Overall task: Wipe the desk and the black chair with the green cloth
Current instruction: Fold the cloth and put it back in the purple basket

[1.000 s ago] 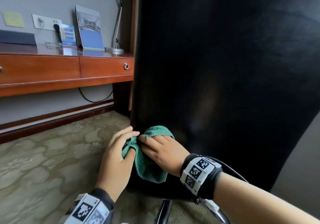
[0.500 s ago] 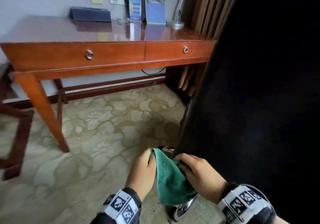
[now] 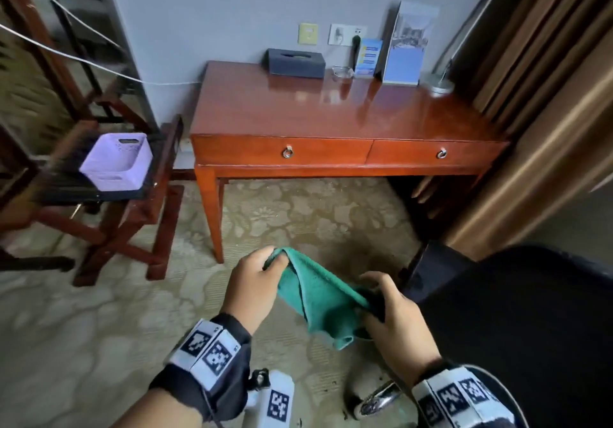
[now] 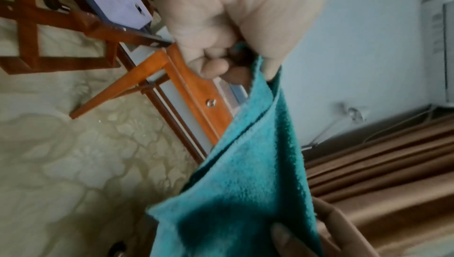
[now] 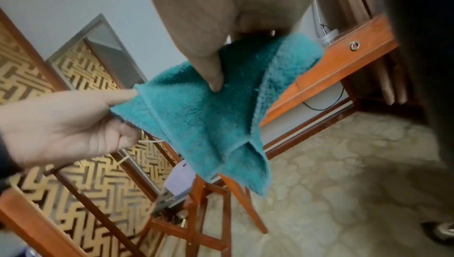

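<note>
The green cloth point(image 3: 320, 298) hangs stretched in the air between my two hands, above the carpet in front of the desk point(image 3: 331, 109). My left hand point(image 3: 262, 275) pinches its upper left corner. My right hand point(image 3: 374, 298) grips the other end, thumb pressed into the cloth point(image 5: 203, 110). In the left wrist view the curled fingers point(image 4: 216, 65) hold the cloth point(image 4: 248, 183) at its top edge. The black chair point(image 3: 517, 321) fills the lower right, just right of my right hand, its back towards me.
On the desk's far edge stand a dark tissue box point(image 3: 293, 62), a glass ashtray point(image 3: 341, 71), brochures point(image 3: 403, 46) and a lamp base point(image 3: 438, 86). A wooden luggage rack point(image 3: 126, 215) with a lilac basket point(image 3: 116, 162) stands left. Brown curtains point(image 3: 537, 96) hang right. A chrome chair leg point(image 3: 378, 401) lies below.
My view has risen from low behind the chair to high above the desk. Both hands have lifted the cloth off the chair's lower edge and pulled it apart between them.
</note>
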`<act>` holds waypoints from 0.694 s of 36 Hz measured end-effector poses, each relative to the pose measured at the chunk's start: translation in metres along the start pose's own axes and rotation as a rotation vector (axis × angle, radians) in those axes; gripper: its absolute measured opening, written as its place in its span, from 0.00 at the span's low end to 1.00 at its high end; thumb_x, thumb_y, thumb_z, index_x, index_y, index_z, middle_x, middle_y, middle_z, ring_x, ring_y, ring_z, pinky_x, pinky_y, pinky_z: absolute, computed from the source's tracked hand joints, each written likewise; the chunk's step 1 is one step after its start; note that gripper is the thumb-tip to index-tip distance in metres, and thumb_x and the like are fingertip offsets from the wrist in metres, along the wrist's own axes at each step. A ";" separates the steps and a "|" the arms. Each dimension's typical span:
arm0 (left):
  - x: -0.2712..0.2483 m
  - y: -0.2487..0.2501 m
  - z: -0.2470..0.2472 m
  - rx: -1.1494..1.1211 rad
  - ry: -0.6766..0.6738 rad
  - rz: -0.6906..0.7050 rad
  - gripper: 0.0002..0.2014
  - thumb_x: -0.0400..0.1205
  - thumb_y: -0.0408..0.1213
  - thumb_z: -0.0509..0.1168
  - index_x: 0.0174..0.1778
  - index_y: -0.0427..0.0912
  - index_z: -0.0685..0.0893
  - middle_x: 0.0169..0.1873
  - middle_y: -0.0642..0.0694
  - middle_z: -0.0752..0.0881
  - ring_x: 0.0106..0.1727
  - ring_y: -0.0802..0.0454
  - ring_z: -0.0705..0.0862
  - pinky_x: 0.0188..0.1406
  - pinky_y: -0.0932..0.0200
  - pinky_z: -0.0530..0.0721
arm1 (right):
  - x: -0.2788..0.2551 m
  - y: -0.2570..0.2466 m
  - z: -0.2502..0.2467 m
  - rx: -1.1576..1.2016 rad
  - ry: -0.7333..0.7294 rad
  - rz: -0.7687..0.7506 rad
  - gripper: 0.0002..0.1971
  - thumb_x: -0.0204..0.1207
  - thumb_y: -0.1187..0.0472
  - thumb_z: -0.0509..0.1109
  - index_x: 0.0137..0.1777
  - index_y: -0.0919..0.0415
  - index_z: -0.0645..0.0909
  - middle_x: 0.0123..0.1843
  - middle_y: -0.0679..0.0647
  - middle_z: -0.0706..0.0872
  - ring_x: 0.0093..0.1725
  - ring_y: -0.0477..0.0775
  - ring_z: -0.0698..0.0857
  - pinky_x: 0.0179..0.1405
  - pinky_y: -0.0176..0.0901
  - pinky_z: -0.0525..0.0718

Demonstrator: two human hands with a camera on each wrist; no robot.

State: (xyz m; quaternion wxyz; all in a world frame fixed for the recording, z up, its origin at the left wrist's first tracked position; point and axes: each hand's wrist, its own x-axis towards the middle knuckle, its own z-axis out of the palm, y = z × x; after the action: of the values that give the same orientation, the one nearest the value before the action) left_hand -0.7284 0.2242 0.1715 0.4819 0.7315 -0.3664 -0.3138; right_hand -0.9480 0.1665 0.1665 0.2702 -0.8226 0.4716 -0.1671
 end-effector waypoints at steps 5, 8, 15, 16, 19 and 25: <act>0.000 0.047 -0.066 -0.073 -0.027 0.088 0.17 0.87 0.31 0.52 0.57 0.53 0.84 0.55 0.59 0.82 0.51 0.62 0.82 0.37 0.75 0.78 | 0.030 -0.074 -0.026 -0.040 0.008 -0.027 0.06 0.77 0.60 0.69 0.53 0.57 0.79 0.46 0.52 0.88 0.49 0.56 0.85 0.49 0.52 0.81; 0.001 0.063 -0.101 -0.204 -0.048 0.067 0.21 0.88 0.29 0.50 0.52 0.58 0.84 0.63 0.52 0.79 0.54 0.57 0.83 0.42 0.64 0.85 | 0.045 -0.110 -0.033 -0.087 0.039 -0.084 0.06 0.79 0.59 0.67 0.51 0.59 0.82 0.44 0.53 0.85 0.49 0.59 0.83 0.49 0.49 0.79; -0.005 0.090 -0.170 -0.305 -0.072 -0.019 0.18 0.81 0.29 0.59 0.44 0.56 0.90 0.51 0.43 0.87 0.55 0.43 0.85 0.64 0.41 0.81 | 0.069 -0.185 -0.038 -0.104 0.044 -0.048 0.14 0.80 0.60 0.66 0.62 0.61 0.84 0.58 0.57 0.80 0.63 0.60 0.77 0.65 0.45 0.73; -0.005 0.091 -0.177 -0.284 -0.061 -0.017 0.14 0.78 0.33 0.63 0.44 0.56 0.90 0.51 0.47 0.88 0.56 0.45 0.86 0.66 0.40 0.80 | 0.073 -0.193 -0.037 -0.111 0.047 -0.043 0.14 0.80 0.59 0.66 0.63 0.60 0.84 0.58 0.57 0.79 0.63 0.60 0.76 0.66 0.44 0.72; -0.005 0.093 -0.194 -0.239 -0.061 -0.015 0.04 0.73 0.44 0.72 0.42 0.53 0.89 0.47 0.56 0.89 0.55 0.56 0.85 0.65 0.47 0.80 | 0.081 -0.215 -0.036 -0.150 0.018 -0.028 0.14 0.79 0.57 0.65 0.62 0.55 0.85 0.56 0.56 0.80 0.60 0.59 0.78 0.60 0.43 0.74; 0.003 0.082 -0.210 -0.136 0.066 0.026 0.06 0.77 0.38 0.72 0.45 0.49 0.80 0.44 0.52 0.86 0.50 0.56 0.83 0.49 0.60 0.78 | 0.095 -0.251 -0.027 0.011 -0.047 -0.030 0.19 0.76 0.68 0.61 0.61 0.51 0.84 0.53 0.54 0.89 0.54 0.53 0.85 0.52 0.36 0.78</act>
State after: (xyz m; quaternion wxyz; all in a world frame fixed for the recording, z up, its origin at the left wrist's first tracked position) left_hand -0.5754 0.2990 0.3191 0.5464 0.7021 -0.3376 -0.3075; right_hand -0.7432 0.1788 0.3410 0.2833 -0.8317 0.4519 -0.1542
